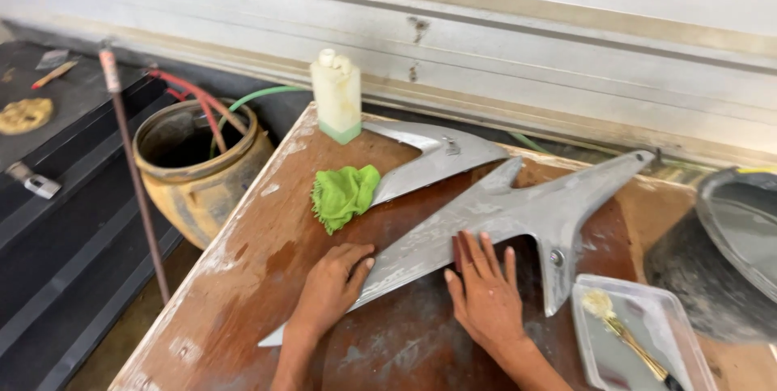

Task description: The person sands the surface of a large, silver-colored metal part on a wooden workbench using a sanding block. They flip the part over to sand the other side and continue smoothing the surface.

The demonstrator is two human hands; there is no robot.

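As the grey panel (pixel 486 217) lay flat on the brown worktable (pixel 267 261), its long axis ran diagonally from the near-left edge up toward the far right, ending in a slim point near the wall. It was a pointed, fin-shaped body panel (dull grey, scuffed and dusty), with a short prong branching down toward the person. Both hands rested on its lower, nearer half. The right hand (pixel 486 294) lay palm-down with fingers spread wide and flat across the panel's middle, gripping nothing; a small dark reddish piece showed under its index finger, possibly an abrasive pad, though the view was too poor to confirm. The left hand (pixel 332 282) sat lower along the same axis, nearer the panel's tapered near-left tip, fingers loosely curled and pressing on the panel's edge, holding no separate object that could be seen. The bulk of the panel therefore extended away and to the right of both hands, the right hand being nearer its centre.

A second grey panel (pixel 437 156) lay just beyond, with a green cloth (pixel 344 193) touching its near end. A white plastic bottle (pixel 337 95) stood at the table's far corner. A clear tray (pixel 639 342) holding a brush (pixel 623 330) sat near the right hand. An earthen pot (pixel 198 168) stood off the table's left side.
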